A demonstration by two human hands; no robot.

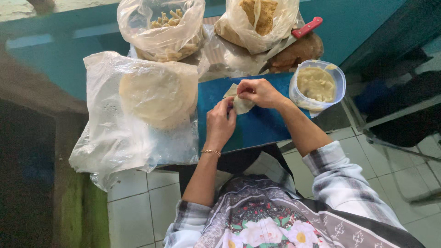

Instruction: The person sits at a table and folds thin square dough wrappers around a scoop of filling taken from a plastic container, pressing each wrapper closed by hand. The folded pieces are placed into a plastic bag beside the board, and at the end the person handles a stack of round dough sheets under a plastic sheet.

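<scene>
Blue board [257, 124] on the glass bench [55, 59] carries a small folded pastry sheet [239, 102], pinched from both sides: the left hand [219, 124] holds its lower edge in a closed grip, the right hand [259, 92] clenches its top corner. Just left lies a stack of round wrappers [156, 94] on a plastic bag [119, 138]; a tub of filling [317, 85] stands just right.

Blue cutting board [257, 124]; red knife handle [307, 28]; plaid sleeves [337, 179].
</scene>
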